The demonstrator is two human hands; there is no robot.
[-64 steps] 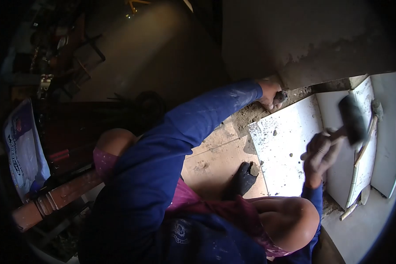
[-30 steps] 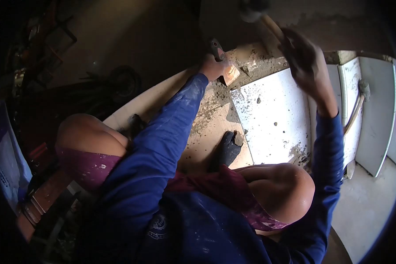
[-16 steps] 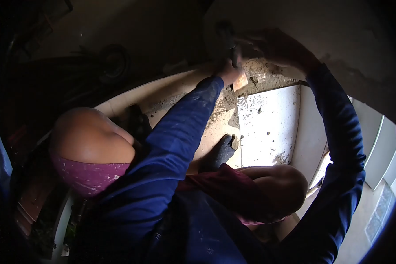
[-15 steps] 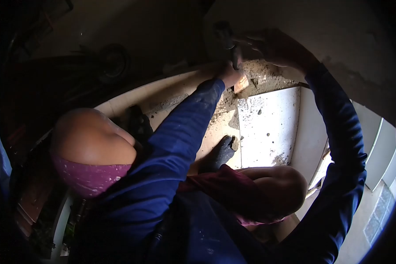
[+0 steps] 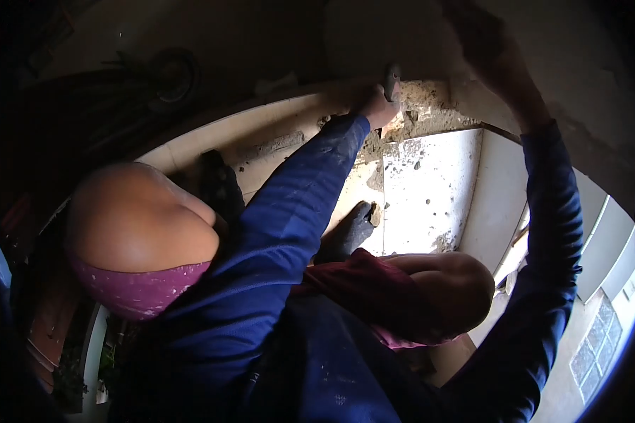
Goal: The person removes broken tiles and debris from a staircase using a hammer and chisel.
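Note:
My left hand (image 5: 378,109) is closed around a chisel (image 5: 393,79), whose dark upper end sticks up above the fist. Its lower end meets crumbly grey-brown mortar (image 5: 427,106) along the edge of the floor. Up at the top right, my right hand (image 5: 490,53) is raised well away from the chisel, dark and smeared. It grips a hammer, whose head is lost in the shadow or beyond the frame edge. Just below the chisel lies a bright white tile (image 5: 430,190) sprinkled with dirt and small crumbs.
My shoes (image 5: 353,229) stand on the pale floor beside the tile. A loose strip of rubble (image 5: 268,146) lies along the left part of the ledge. A dark wall (image 5: 402,35) rises behind. White panels (image 5: 497,204) stand at the right. A round object (image 5: 173,74) sits in shadow at upper left.
My right hand has swung up and to the right with the hammer, away from the chisel top. My left hand, still around the chisel, has shifted slightly right and up.

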